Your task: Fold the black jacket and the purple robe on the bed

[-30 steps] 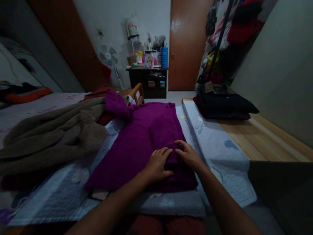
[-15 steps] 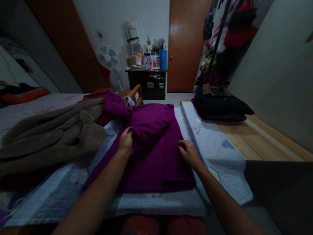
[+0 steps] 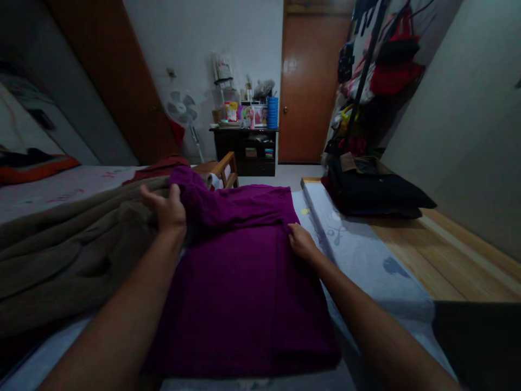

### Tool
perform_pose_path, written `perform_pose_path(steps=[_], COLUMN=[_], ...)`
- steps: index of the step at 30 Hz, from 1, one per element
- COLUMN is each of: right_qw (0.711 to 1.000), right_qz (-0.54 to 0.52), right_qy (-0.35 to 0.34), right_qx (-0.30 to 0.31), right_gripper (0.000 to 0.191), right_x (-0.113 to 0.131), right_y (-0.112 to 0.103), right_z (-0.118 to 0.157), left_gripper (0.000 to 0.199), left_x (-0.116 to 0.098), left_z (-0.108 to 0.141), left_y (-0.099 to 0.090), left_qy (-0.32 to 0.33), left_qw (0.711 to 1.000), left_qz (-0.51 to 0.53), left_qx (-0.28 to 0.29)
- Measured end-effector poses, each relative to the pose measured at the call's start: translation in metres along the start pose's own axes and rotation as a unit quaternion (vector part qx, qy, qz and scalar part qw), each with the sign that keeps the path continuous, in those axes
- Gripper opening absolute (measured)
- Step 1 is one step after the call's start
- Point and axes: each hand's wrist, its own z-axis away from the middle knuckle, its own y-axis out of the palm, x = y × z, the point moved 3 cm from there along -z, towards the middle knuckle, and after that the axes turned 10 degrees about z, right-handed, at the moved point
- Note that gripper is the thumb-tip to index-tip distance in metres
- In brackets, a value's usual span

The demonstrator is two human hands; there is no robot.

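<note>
A purple long-sleeved garment [image 3: 236, 293] lies spread in front of me, its upper part folded across and one sleeve bunched at the far left. My right hand [image 3: 303, 241] pinches the cloth at the garment's right side, fingers closed on it. Beside the bunched sleeve, my left hand [image 3: 166, 209] is raised with its fingers apart and nothing in it. Behind and left of that hand lies a brown, thick-piled coat [image 3: 77, 255]. Under the purple garment is a light blue patterned quilt [image 3: 345, 239].
Dark folded clothes [image 3: 374, 187] are stacked at the right on a wooden board [image 3: 439, 260]. A wooden chair [image 3: 228, 168] stands past the garment's far end. Further back are a white fan [image 3: 182, 107] and a dark cabinet [image 3: 260, 155] with items on top.
My left hand has let go of the purple cloth and moved left and away from me. The right hand has shifted up the garment's right side and now grips it. The upper fold lies flatter.
</note>
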Motion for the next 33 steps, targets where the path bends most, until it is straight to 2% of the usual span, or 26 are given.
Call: perform_pose_path(steps=[1, 2, 4, 6, 8, 11, 14, 17, 20, 23, 28, 33], right_qw=[1.0, 1.0, 1.0, 1.0, 0.999, 0.998, 0.997, 0.996, 0.995, 0.996, 1.0, 0.995], right_qz=[0.0, -0.001, -0.006, -0.015, -0.025, -0.046, -0.066, -0.075, -0.064, -0.054, -0.024, 0.093], right_qy=[0.004, 0.007, 0.013, 0.02, 0.026, 0.027, 0.02, 0.04, 0.077, 0.071, 0.011, -0.009], right_qx=[0.002, 0.003, 0.003, 0.006, 0.009, 0.015, 0.024, 0.018, -0.014, -0.028, -0.002, 0.045], right_gripper=[0.042, 0.044, 0.047, 0.049, 0.051, 0.054, 0.051, 0.043, 0.043, 0.052, 0.048, 0.051], right_x=[0.0, 0.001, 0.002, 0.004, 0.003, -0.003, -0.015, -0.032, -0.047, -0.051, -0.047, -0.052], right_y=[0.005, 0.009, 0.019, 0.028, 0.037, 0.045, 0.041, 0.031, 0.026, 0.037, 0.066, 0.074], right_z=[-0.011, -0.021, -0.037, -0.047, -0.051, -0.052, -0.056, -0.069, -0.091, -0.11, -0.128, -0.147], left_gripper=[0.076, 0.078, 0.057, 0.041, 0.046, 0.055, 0.043, 0.03, 0.034, 0.031, 0.028, 0.021], left_x=[-0.011, -0.024, -0.045, -0.056, -0.054, -0.043, -0.034, -0.037, -0.043, -0.045, -0.04, -0.041], left_z=[0.012, 0.028, 0.066, 0.11, 0.148, 0.181, 0.187, 0.19, 0.2, 0.21, 0.214, 0.214], left_y=[0.003, 0.01, 0.037, 0.073, 0.11, 0.159, 0.191, 0.205, 0.204, 0.199, 0.201, 0.205], left_qy=[0.016, 0.049, 0.111, 0.134, 0.102, -0.002, -0.147, -0.194, -0.159, -0.092, -0.048, -0.049], left_qw=[1.0, 0.998, 0.98, 0.929, 0.882, 0.85, 0.846, 0.854, 0.869, 0.874, 0.871, 0.869], left_qz=[-0.013, -0.017, 0.01, 0.049, 0.066, 0.082, 0.043, -0.007, -0.074, -0.126, -0.135, -0.15], left_qx=[-0.007, 0.026, 0.164, 0.343, 0.455, 0.52, 0.51, 0.483, 0.463, 0.46, 0.471, 0.469])
